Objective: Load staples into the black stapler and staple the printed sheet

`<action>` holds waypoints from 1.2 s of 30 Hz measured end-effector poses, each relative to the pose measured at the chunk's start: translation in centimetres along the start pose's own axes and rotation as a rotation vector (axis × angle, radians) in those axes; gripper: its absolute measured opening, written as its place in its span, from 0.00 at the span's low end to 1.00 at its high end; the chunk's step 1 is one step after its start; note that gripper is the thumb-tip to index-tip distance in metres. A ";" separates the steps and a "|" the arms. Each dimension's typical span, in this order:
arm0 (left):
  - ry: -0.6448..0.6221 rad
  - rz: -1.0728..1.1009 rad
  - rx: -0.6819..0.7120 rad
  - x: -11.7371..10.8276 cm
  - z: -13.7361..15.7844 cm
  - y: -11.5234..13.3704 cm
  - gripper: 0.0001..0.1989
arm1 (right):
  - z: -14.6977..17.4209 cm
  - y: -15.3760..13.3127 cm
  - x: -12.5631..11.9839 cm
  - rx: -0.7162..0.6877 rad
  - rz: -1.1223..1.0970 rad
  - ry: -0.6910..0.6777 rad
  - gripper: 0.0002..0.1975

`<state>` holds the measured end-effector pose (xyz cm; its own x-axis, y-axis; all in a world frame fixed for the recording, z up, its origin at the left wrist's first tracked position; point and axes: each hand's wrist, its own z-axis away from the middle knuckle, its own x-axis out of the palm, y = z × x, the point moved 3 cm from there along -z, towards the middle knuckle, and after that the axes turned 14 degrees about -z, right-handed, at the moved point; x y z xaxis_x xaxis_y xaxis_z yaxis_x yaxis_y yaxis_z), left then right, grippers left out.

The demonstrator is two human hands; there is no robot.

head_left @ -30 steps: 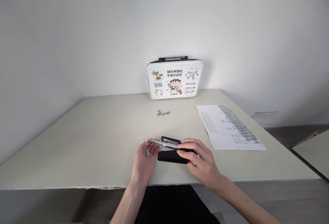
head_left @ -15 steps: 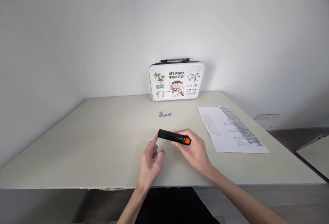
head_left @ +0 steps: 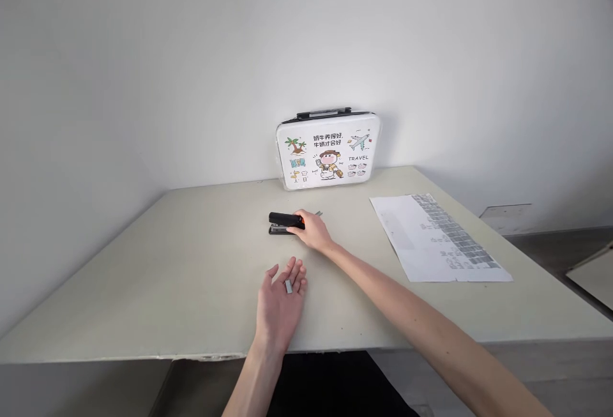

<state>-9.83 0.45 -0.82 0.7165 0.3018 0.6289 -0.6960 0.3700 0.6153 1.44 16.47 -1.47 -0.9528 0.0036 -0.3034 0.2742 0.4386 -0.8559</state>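
My right hand point(head_left: 313, 230) is closed round the orange-tipped back end of a black stapler point(head_left: 284, 219). The stapler points left near the middle of the table, its jaws slightly apart. Just beyond my fingers, a grey strip of staples point(head_left: 320, 213) pokes out; any other strips there are hidden by the hand. Nearer the front edge, my left hand point(head_left: 281, 305) is turned palm up with its fingers slightly curled. It holds a short strip of staples point(head_left: 288, 287), which rests across the base of the fingers.
A white case point(head_left: 329, 152) with cartoon prints and a black handle stands against the wall at the back of the table point(head_left: 143, 270). To the right lies a printed sheet of paper point(head_left: 407, 238). A wall plate point(head_left: 505, 211) is low on the right.
The stapler has moved forward and left in my right hand, down to the table by the staples. My left hand has left the stapler's front and turned palm up, showing a staple strip.
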 end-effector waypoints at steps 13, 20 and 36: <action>-0.130 -0.129 0.164 0.9 -0.1 -1.2 0.22 | 13.3 -8.3 -1.4 -0.082 0.206 -0.142 0.08; -0.216 -0.482 0.334 1.4 -0.3 -2.1 0.21 | 14.2 -6.5 -7.5 0.021 0.156 -0.147 0.08; -0.111 -1.428 0.633 -3.7 0.4 4.1 0.20 | 21.8 7.3 -34.4 0.575 0.983 0.475 0.22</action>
<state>-15.37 0.56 -0.41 0.7884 -0.0370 -0.6140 0.6041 -0.1416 0.7842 39.06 0.01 -6.42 -0.2289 0.4871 -0.8428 0.8037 -0.3939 -0.4459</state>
